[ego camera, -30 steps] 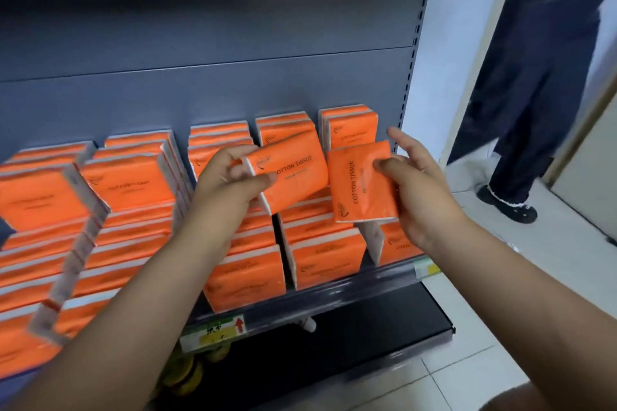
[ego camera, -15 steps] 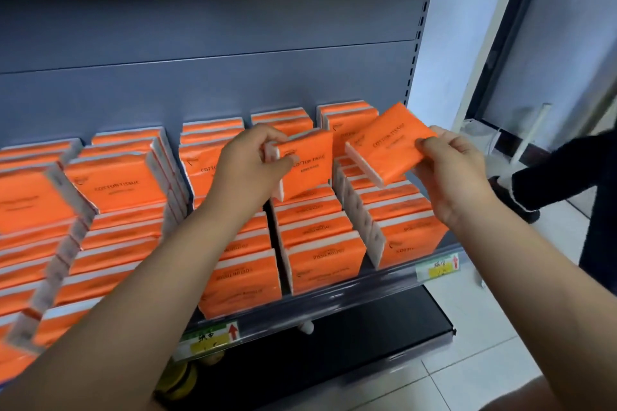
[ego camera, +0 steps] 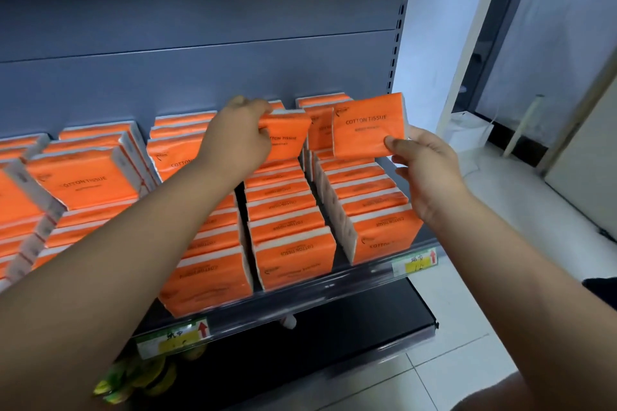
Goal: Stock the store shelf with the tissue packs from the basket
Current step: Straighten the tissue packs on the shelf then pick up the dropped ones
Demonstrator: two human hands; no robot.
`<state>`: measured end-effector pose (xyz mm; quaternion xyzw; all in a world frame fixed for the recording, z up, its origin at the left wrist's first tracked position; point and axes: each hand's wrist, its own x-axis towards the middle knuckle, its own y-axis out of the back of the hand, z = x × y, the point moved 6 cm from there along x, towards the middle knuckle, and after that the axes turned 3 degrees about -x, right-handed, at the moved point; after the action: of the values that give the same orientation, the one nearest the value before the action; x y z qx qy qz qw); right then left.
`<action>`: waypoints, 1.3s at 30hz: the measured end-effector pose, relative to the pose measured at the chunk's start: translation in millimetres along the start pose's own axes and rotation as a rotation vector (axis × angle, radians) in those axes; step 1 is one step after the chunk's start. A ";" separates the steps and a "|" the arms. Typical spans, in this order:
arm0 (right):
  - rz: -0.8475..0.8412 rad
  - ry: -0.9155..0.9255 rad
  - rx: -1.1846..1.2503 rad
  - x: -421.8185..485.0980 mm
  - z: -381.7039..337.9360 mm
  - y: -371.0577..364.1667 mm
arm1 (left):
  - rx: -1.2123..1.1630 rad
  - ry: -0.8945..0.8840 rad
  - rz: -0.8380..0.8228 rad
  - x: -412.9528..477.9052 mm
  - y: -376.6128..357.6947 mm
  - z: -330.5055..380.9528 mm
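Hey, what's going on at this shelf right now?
A person is stocking a store shelf with orange tissue packs. The left hand grips one pack over the back of a middle row. The right hand pinches a second pack by its lower edge, upright above the rightmost row and not yet set down. The shelf already holds several rows of packs. No basket is in view.

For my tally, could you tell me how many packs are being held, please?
2. The left hand grips one pack at a middle row's back; the right hand holds the other pack above the rightmost row.
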<state>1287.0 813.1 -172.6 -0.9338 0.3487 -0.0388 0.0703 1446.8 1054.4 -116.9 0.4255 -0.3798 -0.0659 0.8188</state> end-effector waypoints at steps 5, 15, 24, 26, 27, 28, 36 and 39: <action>0.008 0.031 0.037 2.8 0.5 4.5 | 0.153 -0.007 -0.030 3.9 -4.7 4.1; 0.053 0.036 0.007 10.0 4.0 8.9 | 0.340 -0.044 -0.111 6.9 -23.5 2.6; 0.021 0.026 0.006 12.1 5.1 -5.8 | 0.350 -0.090 -0.059 9.0 -24.6 2.5; 0.018 0.029 0.007 12.9 4.8 -8.2 | 0.370 -0.095 -0.055 8.6 -24.8 5.0; 0.014 0.030 0.006 12.9 4.4 -9.3 | 0.376 -0.097 -0.052 8.3 -24.9 6.2; 0.006 0.032 0.006 13.3 4.4 -10.6 | 0.379 -0.096 -0.048 7.9 -25.2 7.0; -0.008 0.022 -0.069 15.0 6.0 -14.8 | 0.387 -0.077 -0.059 5.5 -22.3 7.7; -0.021 0.010 -0.067 14.2 6.3 -16.0 | 0.347 -0.141 0.019 1.0 -15.9 22.3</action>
<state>1308.8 816.4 -176.0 -0.9390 0.3405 -0.0325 0.0370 1435.9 1029.6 -120.4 0.5512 -0.4458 -0.0211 0.7049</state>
